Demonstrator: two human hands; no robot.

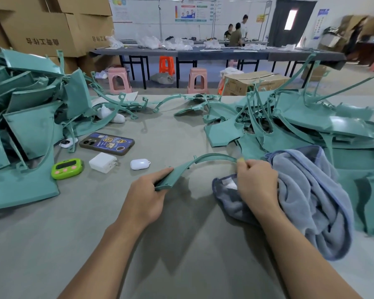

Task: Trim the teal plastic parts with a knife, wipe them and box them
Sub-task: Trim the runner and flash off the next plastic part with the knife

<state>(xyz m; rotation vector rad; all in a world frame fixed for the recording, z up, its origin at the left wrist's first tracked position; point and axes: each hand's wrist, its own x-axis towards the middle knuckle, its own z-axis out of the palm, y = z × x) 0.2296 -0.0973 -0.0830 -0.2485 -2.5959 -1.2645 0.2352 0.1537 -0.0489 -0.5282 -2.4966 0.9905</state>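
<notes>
Teal plastic, a curved strip [203,159], is arching just above the table [117,223], the left hand [147,197] pinching its wide end while the right hand [257,182] is nipping the tip, blue towel [307,190] bunched in its grip, apparently steadying it for wiping.

Bright, even indoor light falls from above, and the grey table [181,244] carries only soft, overlapping shadows — under the forearms, the curved strip [203,160] and the cloth [311,190]. Pale sheen lies on the glossy teal panels [343,124] at the right, and the door window [290,19] at the far wall is blown out white. The wide lens bends the table edge and the boxes [43,26] at the far left, while the far right edge smears into blur — the near centre stays sharp.
</notes>
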